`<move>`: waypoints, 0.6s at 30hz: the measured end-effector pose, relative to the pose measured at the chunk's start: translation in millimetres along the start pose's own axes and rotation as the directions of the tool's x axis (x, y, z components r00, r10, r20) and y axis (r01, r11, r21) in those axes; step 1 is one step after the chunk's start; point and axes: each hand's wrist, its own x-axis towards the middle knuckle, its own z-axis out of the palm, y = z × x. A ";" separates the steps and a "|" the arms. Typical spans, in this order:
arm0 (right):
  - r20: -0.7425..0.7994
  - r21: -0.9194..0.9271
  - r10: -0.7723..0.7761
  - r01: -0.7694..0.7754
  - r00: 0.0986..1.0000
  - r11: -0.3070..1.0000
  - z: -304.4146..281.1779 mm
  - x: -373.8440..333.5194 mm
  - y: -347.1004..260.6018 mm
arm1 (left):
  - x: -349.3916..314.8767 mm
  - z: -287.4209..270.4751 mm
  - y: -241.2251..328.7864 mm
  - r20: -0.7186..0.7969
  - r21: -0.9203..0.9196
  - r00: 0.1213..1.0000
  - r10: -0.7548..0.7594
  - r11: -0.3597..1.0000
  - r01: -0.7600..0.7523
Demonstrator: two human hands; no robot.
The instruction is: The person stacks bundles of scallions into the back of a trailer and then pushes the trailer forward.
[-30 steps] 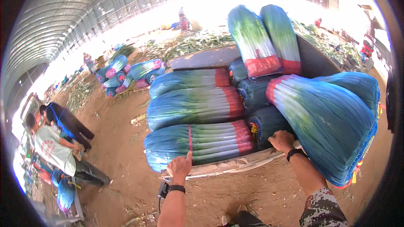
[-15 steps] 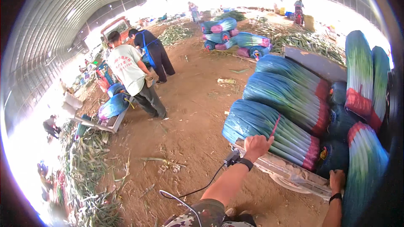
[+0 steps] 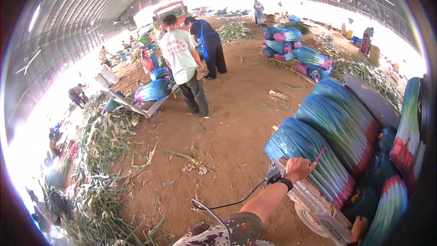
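My left hand is closed at the near corner of a cart, with a thin pink strip sticking up from its fingers. Just beyond it lies a bundle of long green onions, wrapped in blue, with a red band around the white ends. My right hand, partly cut off at the lower edge, has its fingers curled by the cart's side, close to a dark blue bundle end. What it grips is hidden. Another onion bundle rises beside it.
More wrapped bundles fill the cart. A person in a light shirt and one in a blue apron stand at a smaller cart. Loose onion leaves cover the left ground. Stacked bundles stand ahead.
The view has swung left, so the people and bundles appear farther right. My left hand keeps its closed pose with the pink strip; my right hand sits lower in the picture.
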 end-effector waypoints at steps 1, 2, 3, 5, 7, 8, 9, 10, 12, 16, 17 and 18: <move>0.046 0.030 0.057 -0.058 0.997 0.998 -2.2 1.3 -1.4 | -0.6 1.9 0.3 -0.012 0.004 1.000 0.017 1.000 -0.017; 0.050 0.034 0.039 -0.041 0.998 0.999 -16.0 -6.5 -15.9 | -1.7 4.1 -2.2 -0.025 0.012 0.999 0.029 1.000 -0.029; 0.111 0.007 0.030 -0.031 0.993 1.000 -39.0 -22.8 -36.9 | -2.6 4.9 -2.8 -0.031 0.015 0.999 0.017 1.000 -0.017; 0.180 -0.018 0.017 -0.014 0.984 1.000 -51.7 -26.8 -45.3 | -4.9 5.7 -2.3 -0.077 0.044 0.995 0.062 0.997 -0.059; 0.157 0.038 -0.059 0.053 0.986 0.998 -47.1 -24.2 -39.1 | -1.2 7.3 -6.0 -0.064 0.034 0.997 0.039 0.999 -0.037; 0.159 0.040 -0.061 0.055 0.985 0.998 -46.6 -23.5 -38.7 | 0.2 6.5 -4.2 -0.047 0.020 0.999 0.025 1.000 -0.024; 0.150 0.024 -0.040 0.036 0.988 0.999 -46.1 -24.2 -39.1 | 0.2 6.0 -2.9 -0.047 0.023 0.999 0.022 1.000 -0.021; 0.140 0.008 -0.018 0.017 0.990 1.000 -45.1 -23.9 -38.8 | 0.2 5.4 -1.5 -0.043 0.027 0.999 0.011 1.000 -0.009; 0.145 0.017 -0.017 0.015 0.989 1.000 -39.8 -20.9 -31.3 | -0.3 1.7 1.3 -0.040 0.034 0.999 -0.001 0.999 0.003; 0.122 0.020 -0.017 0.015 0.992 1.000 -37.2 -21.4 -29.6 | -0.4 -0.4 3.4 -0.031 0.014 0.999 -0.011 1.000 0.011; 0.124 0.025 -0.015 0.012 0.992 1.000 -39.2 -24.8 -32.2 | -0.7 -0.1 2.9 -0.035 -0.003 0.999 -0.025 1.000 0.025; 0.122 0.027 -0.008 0.004 0.992 1.000 -43.0 -28.5 -36.6 | -0.8 -0.3 2.0 -0.034 0.003 0.999 -0.023 1.000 0.023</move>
